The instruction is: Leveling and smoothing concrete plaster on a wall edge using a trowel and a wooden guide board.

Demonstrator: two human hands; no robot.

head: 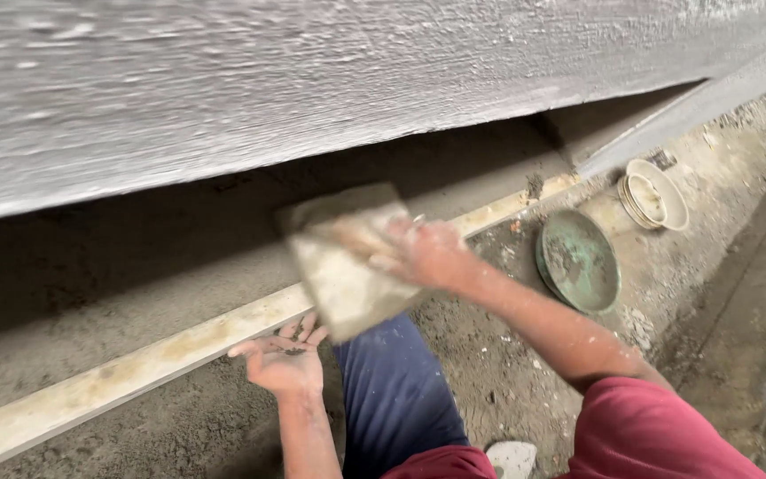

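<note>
My left hand lies open, palm up, fingers spread, with a few dark crumbs of mortar in it, just below the long wooden strip along the wall's foot. My right hand is closed around the handle of the float, held against the dark lower band of wall. The upper wall looks plastered and grey; this lower band looks unfinished. A green pan and stacked bowls sit on the floor at the right.

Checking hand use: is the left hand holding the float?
No, the left hand lies open, palm up and empty beside the wooden strip; the right hand holds the float.
</note>
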